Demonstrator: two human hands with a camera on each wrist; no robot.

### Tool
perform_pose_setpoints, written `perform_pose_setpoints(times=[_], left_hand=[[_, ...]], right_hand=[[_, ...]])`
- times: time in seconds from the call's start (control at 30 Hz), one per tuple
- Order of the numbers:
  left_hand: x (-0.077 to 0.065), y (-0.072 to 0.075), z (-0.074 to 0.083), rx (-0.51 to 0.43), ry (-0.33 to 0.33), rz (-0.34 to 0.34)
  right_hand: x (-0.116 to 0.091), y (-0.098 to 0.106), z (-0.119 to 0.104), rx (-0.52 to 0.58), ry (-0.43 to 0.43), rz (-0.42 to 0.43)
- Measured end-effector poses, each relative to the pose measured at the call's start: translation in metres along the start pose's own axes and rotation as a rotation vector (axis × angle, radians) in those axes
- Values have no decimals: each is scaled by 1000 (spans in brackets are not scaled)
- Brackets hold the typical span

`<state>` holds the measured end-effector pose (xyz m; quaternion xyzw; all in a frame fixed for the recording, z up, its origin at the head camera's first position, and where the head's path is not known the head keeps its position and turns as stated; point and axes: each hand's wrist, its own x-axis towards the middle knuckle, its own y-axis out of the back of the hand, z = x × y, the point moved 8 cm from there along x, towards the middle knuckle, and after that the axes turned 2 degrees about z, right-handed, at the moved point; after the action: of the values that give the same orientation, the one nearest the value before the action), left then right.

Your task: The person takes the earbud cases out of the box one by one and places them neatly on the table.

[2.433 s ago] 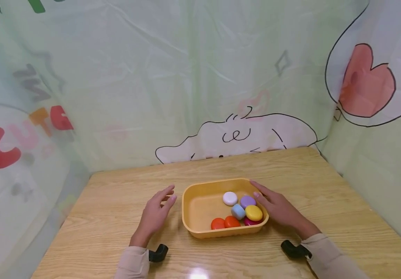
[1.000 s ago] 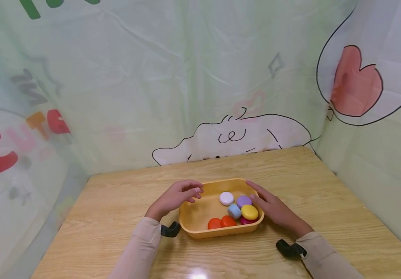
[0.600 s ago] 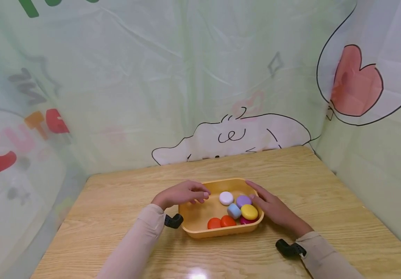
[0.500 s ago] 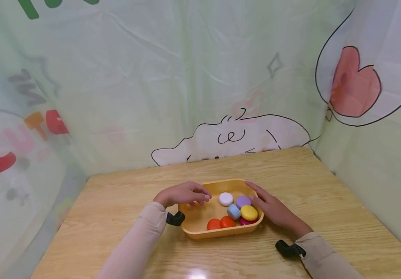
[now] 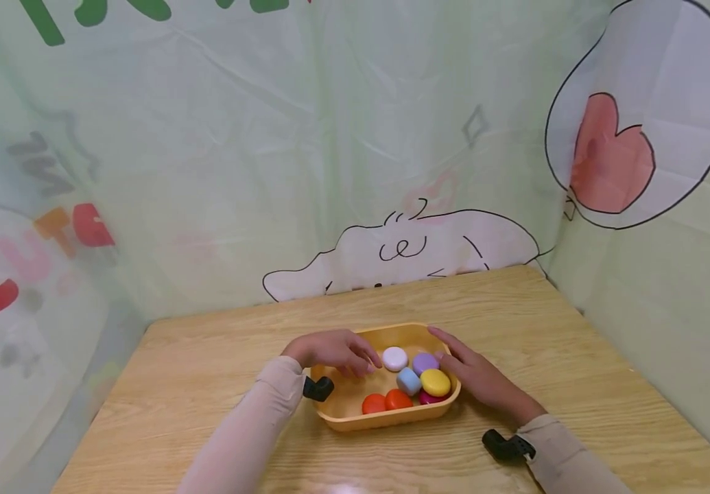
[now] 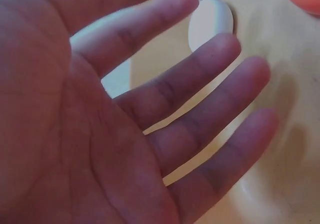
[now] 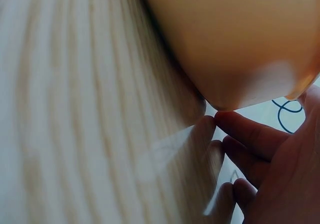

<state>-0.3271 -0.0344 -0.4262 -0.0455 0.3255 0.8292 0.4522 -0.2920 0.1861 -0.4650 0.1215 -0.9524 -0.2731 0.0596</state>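
An orange-yellow tray (image 5: 385,417) sits on the wooden table. Inside lie smooth rounded pieces: white (image 5: 394,359), purple (image 5: 425,364), yellow (image 5: 435,382), magenta (image 5: 429,398), light blue (image 5: 409,381) and two red pieces (image 5: 385,402). My left hand (image 5: 336,350) reaches over the tray's left half, palm down. In the left wrist view its fingers (image 6: 215,103) are spread and hold nothing, the tips near the white piece. At the tray's right end, my right hand (image 5: 484,377) holds the wall, thumb over the rim and fingertips (image 7: 225,119) low against the outside.
The wooden table (image 5: 219,322) meets a pale printed curtain (image 5: 237,192) at the back and sides. A black wrist mount (image 5: 507,447) sticks out from the right sleeve, and another mount (image 5: 319,389) on the left one overlaps the tray's near-left rim.
My left hand has come from beside the tray, in over its left half, then lower and closer to the white piece. My right hand stays at the right end; the pieces have not shifted.
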Motion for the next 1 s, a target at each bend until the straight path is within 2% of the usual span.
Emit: perform_pose_setpoints(times=[0.23,0.4,0.57,0.73,0.87,1.0], left_hand=[[9,-16,1,69,3,-130],[12,-27,0,96,5,-184],[17,-28,-2,112,-8,-195],[18,-29,-8,132,-23,-205],[15,-32,-10,103,-24,-225],[12,-34,-8,112,-10,-239]], right_hand=[[-1,-1,5,3,-6,-2],[-2,-5,7,19,-19,-2],[-2,-3,7,18,-37,5],[-2,0,4,23,-15,4],[-2,0,1,29,-7,4],[-2,0,0,29,5,10]])
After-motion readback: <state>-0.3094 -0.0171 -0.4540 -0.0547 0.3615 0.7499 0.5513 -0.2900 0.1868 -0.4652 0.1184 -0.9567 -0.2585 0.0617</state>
